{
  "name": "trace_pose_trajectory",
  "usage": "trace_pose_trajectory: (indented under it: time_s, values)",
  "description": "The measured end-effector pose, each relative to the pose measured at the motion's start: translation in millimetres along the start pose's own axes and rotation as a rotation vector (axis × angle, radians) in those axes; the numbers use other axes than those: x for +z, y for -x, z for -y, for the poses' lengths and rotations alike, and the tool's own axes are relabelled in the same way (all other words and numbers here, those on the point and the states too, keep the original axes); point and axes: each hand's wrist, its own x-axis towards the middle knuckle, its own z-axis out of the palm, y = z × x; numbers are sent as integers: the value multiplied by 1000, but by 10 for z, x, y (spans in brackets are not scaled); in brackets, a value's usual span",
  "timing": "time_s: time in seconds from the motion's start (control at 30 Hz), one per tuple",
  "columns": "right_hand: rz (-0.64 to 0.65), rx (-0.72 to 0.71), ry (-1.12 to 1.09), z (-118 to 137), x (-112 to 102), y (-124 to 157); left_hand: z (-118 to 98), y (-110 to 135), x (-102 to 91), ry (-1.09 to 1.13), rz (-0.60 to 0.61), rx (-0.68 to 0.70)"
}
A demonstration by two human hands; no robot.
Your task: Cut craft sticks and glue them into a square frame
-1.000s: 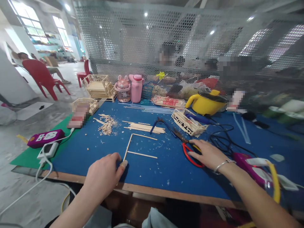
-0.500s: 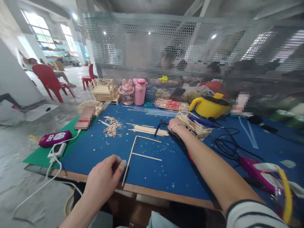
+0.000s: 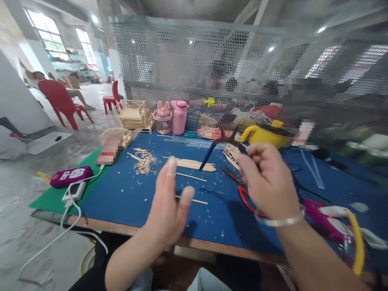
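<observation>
Raised above the blue mat [image 3: 115,202], my right hand [image 3: 268,178] grips one handle of a pair of blue-handled pliers [image 3: 226,140]. The dark jaws are spread and point away from me, while the other handle hangs free to the left. My left hand [image 3: 168,208] hovers palm inward over the front of the mat, thumb and fingers apart, holding nothing. Behind it lie thin wooden sticks [image 3: 197,178], partly covered by the hand. A row of loose sticks [image 3: 194,163] lies farther back. Red-handled scissors [image 3: 244,198] rest below my right hand.
Stick offcuts [image 3: 144,161] are heaped at left. Stick-built frames [image 3: 133,113], a pink bottle [image 3: 179,117] and a yellow pot [image 3: 266,135] line the back before a perforated metal screen [image 3: 169,56]. Cables and a purple power strip [image 3: 323,220] lie at right. People sit beyond the screen.
My right hand has lifted the pliers off the mat and drawn them back toward me. My left hand has moved right and up, its fingers opening, over the laid-out sticks.
</observation>
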Motion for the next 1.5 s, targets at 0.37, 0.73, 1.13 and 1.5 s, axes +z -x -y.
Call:
trace_pose_trajectory:
  time_s: [0.37, 0.73, 1.13, 1.5]
  values:
    - [371, 449, -938, -259, 171, 1318, -205, 424, 101, 484, 525, -273]
    - [533, 407, -912, -301, 252, 812, 167, 252, -97, -244, 478, -354]
    - [566, 274, -798, -738, 434, 100, 350, 136, 9, -761, 517, -398]
    - [642, 271, -776, -745, 366, 152, 345, 80, 30, -831, 559, -480]
